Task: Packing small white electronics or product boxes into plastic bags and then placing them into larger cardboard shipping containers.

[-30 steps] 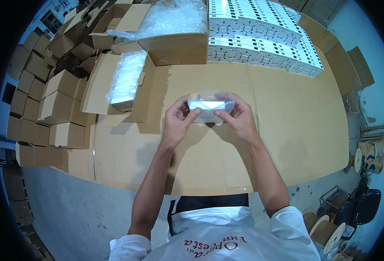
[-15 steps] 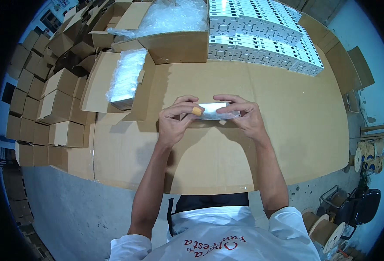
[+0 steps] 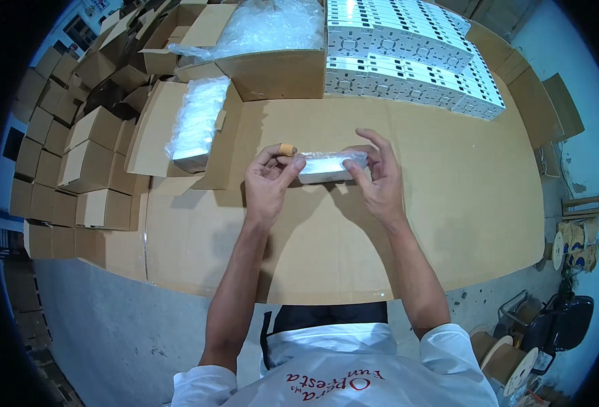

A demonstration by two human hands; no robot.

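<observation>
Cardboard sheeting covers the wide work table (image 3: 448, 224) I'm looking down on, with a grey concrete floor below its near edge. At the middle of that table, held just above it, is a small white rectangular box in clear plastic wrap (image 3: 330, 167), lying lengthwise between my two hands. My left hand (image 3: 269, 183) pinches the box's left end between thumb and fingers; its forefinger, which wears a tan bandage (image 3: 287, 148) at the tip, is bent over the wrap's edge. My right hand (image 3: 379, 180) grips the right end, thumb underneath along the front, fingers curled loosely around the top and back.

Toward the far left corner a second plastic-wrapped white pack (image 3: 197, 125) lies on an opened flat brown cardboard carton (image 3: 157, 136). Behind it stands a large open brown carton stuffed with crumpled clear plastic film (image 3: 272, 41). Along the far right edge, rows of small white printed boxes (image 3: 414, 57) are stacked tightly together. Off the table's left edge, many closed brown cardboard boxes (image 3: 62, 163) are piled.
</observation>
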